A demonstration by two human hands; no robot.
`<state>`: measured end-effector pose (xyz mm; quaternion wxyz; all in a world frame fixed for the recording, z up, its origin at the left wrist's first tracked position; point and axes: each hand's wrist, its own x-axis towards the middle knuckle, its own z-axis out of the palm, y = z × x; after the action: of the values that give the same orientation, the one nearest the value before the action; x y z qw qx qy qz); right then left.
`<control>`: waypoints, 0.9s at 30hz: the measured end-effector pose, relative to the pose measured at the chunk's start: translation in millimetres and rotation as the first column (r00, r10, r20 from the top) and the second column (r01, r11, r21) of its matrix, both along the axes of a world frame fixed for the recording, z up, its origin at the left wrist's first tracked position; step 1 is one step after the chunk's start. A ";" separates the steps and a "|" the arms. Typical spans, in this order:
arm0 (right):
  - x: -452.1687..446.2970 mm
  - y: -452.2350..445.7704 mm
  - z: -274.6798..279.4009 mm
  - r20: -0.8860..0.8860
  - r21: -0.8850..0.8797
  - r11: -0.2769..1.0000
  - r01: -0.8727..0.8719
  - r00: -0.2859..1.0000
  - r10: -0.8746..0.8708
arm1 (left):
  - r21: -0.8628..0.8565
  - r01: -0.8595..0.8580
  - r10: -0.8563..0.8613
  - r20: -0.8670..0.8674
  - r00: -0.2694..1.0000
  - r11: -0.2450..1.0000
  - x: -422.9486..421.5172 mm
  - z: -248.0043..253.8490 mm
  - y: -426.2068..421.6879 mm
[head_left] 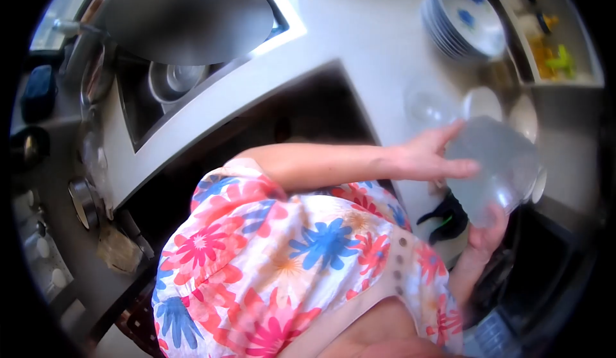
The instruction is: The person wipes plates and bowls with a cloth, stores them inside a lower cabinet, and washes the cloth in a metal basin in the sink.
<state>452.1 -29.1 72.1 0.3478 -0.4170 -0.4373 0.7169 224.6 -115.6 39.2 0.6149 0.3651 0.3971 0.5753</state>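
A translucent, pale container or lid is held between both hands at the right. My left hand reaches across from the left, its thumb and fingers on the near left side of it. My right hand grips its lower edge from below. Just beyond it stand a white bowl or cup and another white dish, both partly hidden. A clear glass-like vessel is next to my left hand, blurred.
A stack of white bowls with blue flowers stands at the upper right, beside a tray with yellow and green items. A sink with a metal bowl is at the upper left. A black item lies below my left hand.
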 end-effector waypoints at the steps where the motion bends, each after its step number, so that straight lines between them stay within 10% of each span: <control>1: -19.9 -4.8 -1.1 0.003 -0.002 1.000 -0.024 1.000 0.024 | -0.012 -0.019 0.019 0.002 1.000 1.000 -20.5 3.3 -13.5; 14: -405.8 -95.9 -81.9 -0.071 -0.069 0.795 -0.602 0.798 0.598 | -0.148 -0.598 0.616 0.174 0.769 0.788 -286.0 -64.1 -193.2; 27: -651.1 -96.4 -208.4 0.089 -0.287 0.326 -0.901 0.314 0.945 | -0.559 -0.771 0.946 0.273 0.175 0.304 -415.1 -180.7 -191.4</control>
<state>-198.9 -125.4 -136.3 -0.2223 -0.2039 -0.5670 0.7665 -190.4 -307.0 -141.6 0.3050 -0.2127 0.4116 0.8321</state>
